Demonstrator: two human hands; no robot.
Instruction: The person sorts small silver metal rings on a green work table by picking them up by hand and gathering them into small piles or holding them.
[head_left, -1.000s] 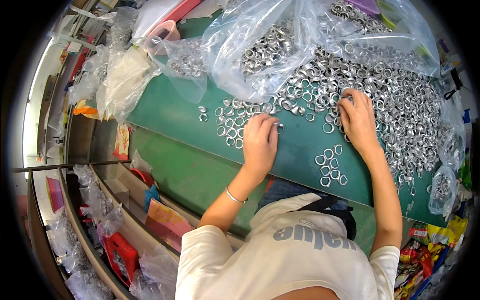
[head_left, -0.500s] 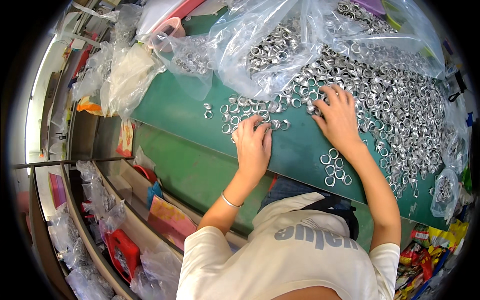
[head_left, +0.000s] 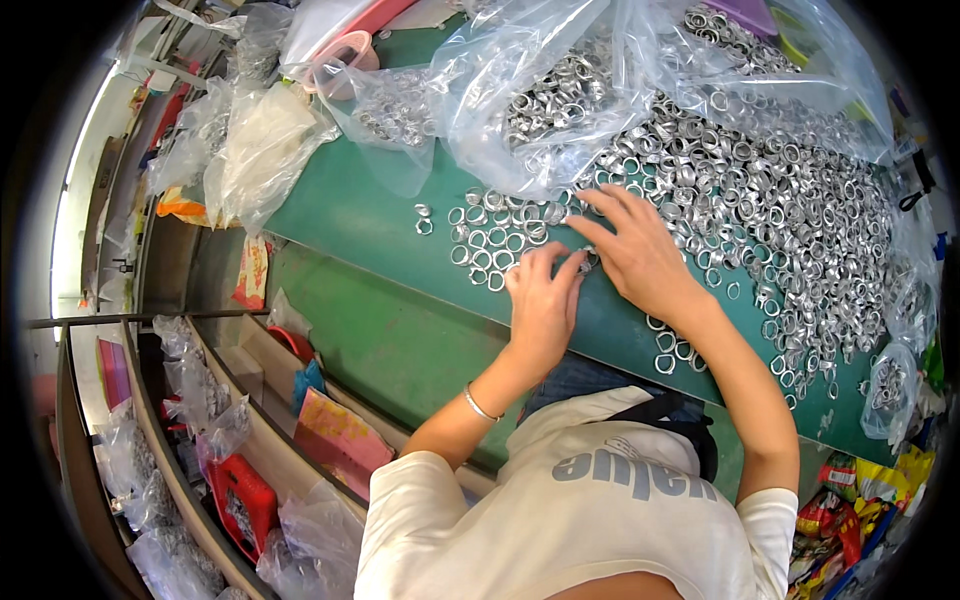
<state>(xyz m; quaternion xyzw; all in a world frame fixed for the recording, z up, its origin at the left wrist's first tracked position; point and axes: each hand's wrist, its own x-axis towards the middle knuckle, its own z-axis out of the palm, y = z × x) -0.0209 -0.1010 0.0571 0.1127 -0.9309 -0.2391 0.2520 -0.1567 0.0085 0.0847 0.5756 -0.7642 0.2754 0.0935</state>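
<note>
The left hand (head_left: 543, 305) has its fingers bent close by a shiny ring (head_left: 587, 263), and the right hand (head_left: 642, 258) has its fingers curved and a bit apart; I cannot tell if either holds anything. A small bunch of rings (head_left: 497, 241) lies left of them on the green table (head_left: 365, 212), and a big pile of rings (head_left: 800, 215) lies to the right.

Silver-grey rings (head_left: 815, 240), dark green tabletop (head_left: 365, 215), off-white, grey-lettered shirt (head_left: 590, 525), pink packet (head_left: 342, 442), perhaps yellow-patterned.
</note>
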